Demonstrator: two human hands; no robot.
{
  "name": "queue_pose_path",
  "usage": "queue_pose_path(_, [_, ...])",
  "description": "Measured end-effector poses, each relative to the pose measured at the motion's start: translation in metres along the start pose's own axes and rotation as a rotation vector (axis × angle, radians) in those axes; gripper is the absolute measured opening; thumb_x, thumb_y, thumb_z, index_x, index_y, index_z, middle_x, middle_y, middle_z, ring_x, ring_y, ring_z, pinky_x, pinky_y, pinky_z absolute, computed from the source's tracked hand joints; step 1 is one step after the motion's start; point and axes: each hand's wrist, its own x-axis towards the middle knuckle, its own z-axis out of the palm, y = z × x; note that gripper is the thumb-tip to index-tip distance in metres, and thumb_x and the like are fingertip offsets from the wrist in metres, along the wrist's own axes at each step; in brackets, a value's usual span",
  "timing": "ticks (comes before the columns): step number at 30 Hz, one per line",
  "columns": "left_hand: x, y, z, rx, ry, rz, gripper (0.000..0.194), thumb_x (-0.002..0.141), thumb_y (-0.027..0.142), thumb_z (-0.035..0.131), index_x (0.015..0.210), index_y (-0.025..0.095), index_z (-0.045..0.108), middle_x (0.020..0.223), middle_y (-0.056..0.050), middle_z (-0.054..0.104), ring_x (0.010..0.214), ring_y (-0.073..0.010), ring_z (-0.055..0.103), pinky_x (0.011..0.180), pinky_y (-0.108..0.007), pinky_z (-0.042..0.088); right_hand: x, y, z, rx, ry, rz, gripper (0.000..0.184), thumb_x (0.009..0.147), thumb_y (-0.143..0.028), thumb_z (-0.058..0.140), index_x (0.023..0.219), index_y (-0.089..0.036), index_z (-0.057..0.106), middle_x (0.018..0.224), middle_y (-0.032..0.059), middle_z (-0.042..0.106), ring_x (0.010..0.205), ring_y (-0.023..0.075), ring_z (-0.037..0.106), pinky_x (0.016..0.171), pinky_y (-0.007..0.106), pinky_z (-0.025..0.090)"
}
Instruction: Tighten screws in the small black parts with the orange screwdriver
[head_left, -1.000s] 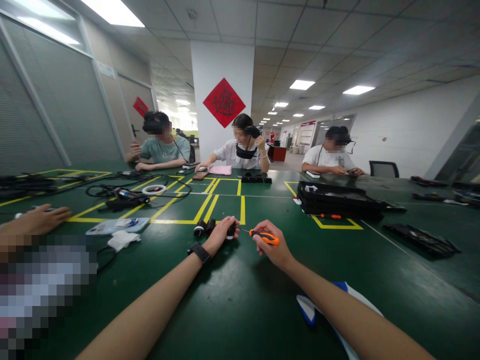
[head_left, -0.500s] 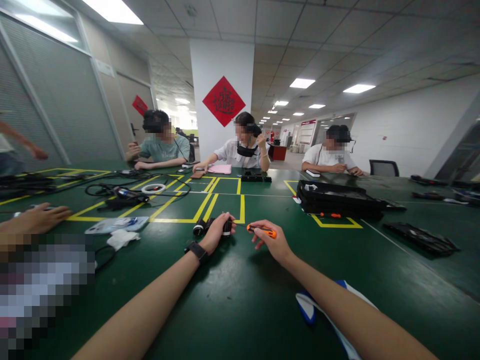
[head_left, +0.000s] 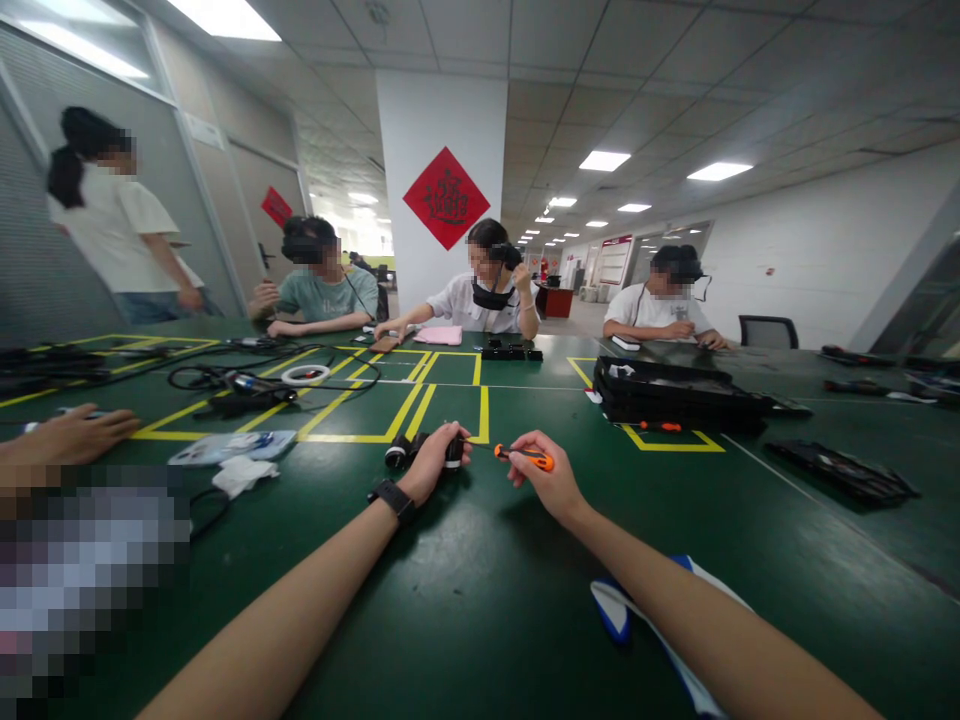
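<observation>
My left hand (head_left: 435,462), with a dark watch band at the wrist, is closed around a small black cylindrical part (head_left: 454,452) that has a white ring. Similar black parts (head_left: 397,452) stand on the table just left of those fingers. In my right hand (head_left: 546,475) is an orange and black screwdriver (head_left: 529,457), gripped by its handle. Its thin shaft points left, and the tip meets or nearly meets the part in my left hand. The exact contact is too small to make out.
A black open case (head_left: 667,395) lies right of centre, with a dark flat assembly (head_left: 840,475) nearer me. Cables (head_left: 247,385) and a tissue (head_left: 244,477) are on the left, beside a co-worker's hand (head_left: 90,435). A blue and white item (head_left: 611,610) lies by my right forearm. Several people sit opposite.
The black part and the screwdriver have shifted slightly left with my hands, which keep their grips. A standing person has come into view at the far left.
</observation>
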Motion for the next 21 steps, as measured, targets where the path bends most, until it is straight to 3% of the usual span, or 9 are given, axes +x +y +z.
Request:
queue_pose_path(5, [0.002, -0.002, -0.002, 0.012, 0.007, 0.022, 0.041, 0.076, 0.053, 0.043, 0.085, 0.014, 0.054, 0.070, -0.002, 0.059, 0.056, -0.0107, 0.056, 0.054, -0.023, 0.042, 0.001, 0.004, -0.003, -0.075, -0.013, -0.004, 0.024, 0.072, -0.035, 0.059, 0.086, -0.016, 0.053, 0.063, -0.0018, 0.056, 0.049, 0.0089, 0.053, 0.048, 0.021, 0.045])
queue_pose_path(8, [0.002, -0.002, -0.002, 0.109, 0.090, 0.088, 0.035, 0.074, 0.049, 0.049, 0.083, 0.016, 0.054, 0.071, 0.000, 0.057, 0.058, -0.0104, 0.055, 0.057, -0.023, 0.042, 0.002, 0.006, -0.006, -0.207, -0.013, -0.018, 0.026, 0.073, -0.036, 0.058, 0.090, -0.017, 0.056, 0.068, -0.0005, 0.057, 0.048, 0.0083, 0.050, 0.045, 0.021, 0.042])
queue_pose_path(11, [0.000, 0.000, -0.001, 0.279, 0.139, 0.168, 0.027, 0.070, 0.042, 0.056, 0.083, 0.018, 0.054, 0.075, 0.001, 0.057, 0.062, -0.0108, 0.055, 0.062, -0.023, 0.041, 0.002, 0.008, -0.009, -0.434, -0.083, -0.074, 0.024, 0.075, -0.032, 0.056, 0.095, -0.019, 0.058, 0.082, 0.0019, 0.061, 0.064, 0.0122, 0.056, 0.059, 0.025, 0.046])
queue_pose_path(14, [-0.004, 0.004, 0.000, 0.384, 0.076, 0.211, 0.023, 0.071, 0.038, 0.056, 0.083, 0.019, 0.055, 0.071, 0.002, 0.057, 0.064, -0.0122, 0.054, 0.063, -0.024, 0.040, 0.002, 0.009, -0.010, -0.692, -0.195, -0.109, 0.022, 0.078, -0.029, 0.053, 0.096, -0.020, 0.060, 0.089, 0.0041, 0.062, 0.082, 0.0161, 0.056, 0.075, 0.029, 0.042])
queue_pose_path(18, [-0.007, 0.008, 0.000, 0.430, 0.016, 0.219, 0.023, 0.071, 0.038, 0.056, 0.084, 0.019, 0.056, 0.066, 0.002, 0.055, 0.060, -0.0122, 0.051, 0.059, -0.023, 0.038, 0.001, 0.008, -0.008, -0.868, -0.225, -0.138, 0.025, 0.086, -0.030, 0.040, 0.092, -0.019, 0.061, 0.088, 0.0060, 0.060, 0.083, 0.0156, 0.054, 0.075, 0.027, 0.039])
queue_pose_path(21, [-0.007, 0.007, -0.001, 0.440, -0.012, 0.203, 0.025, 0.071, 0.040, 0.055, 0.084, 0.019, 0.056, 0.065, 0.002, 0.054, 0.058, -0.0116, 0.049, 0.056, -0.022, 0.037, 0.001, 0.008, -0.008, -0.881, -0.191, -0.152, 0.019, 0.084, -0.028, 0.044, 0.093, -0.020, 0.060, 0.090, 0.0047, 0.058, 0.082, 0.0150, 0.053, 0.073, 0.026, 0.038])
